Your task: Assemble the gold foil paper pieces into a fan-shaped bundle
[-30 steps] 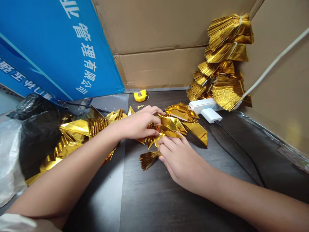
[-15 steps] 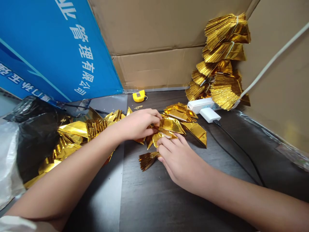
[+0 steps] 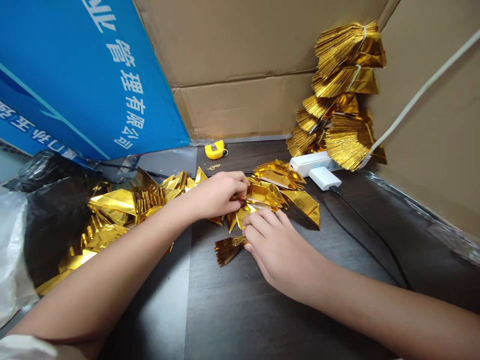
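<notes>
My right hand is closed round a small stack of folded gold foil papers, whose fanned edges stick out to the left beneath my fingers. My left hand reaches into a loose pile of folded gold foil papers, thumb and fingers bent together at a folded piece; its grip is partly hidden. The fingertips of my right hand touch the near side of this pile. Another folded gold piece lies at the pile's right end.
More folded gold papers lie by a black plastic bag at left. Tied gold bundles are stacked against cardboard at back right, beside a white power strip and charger. A yellow tape measure sits behind.
Both hands stay nearly where they were. The foil piece between them has shifted slightly, and the whole view has moved a little.
</notes>
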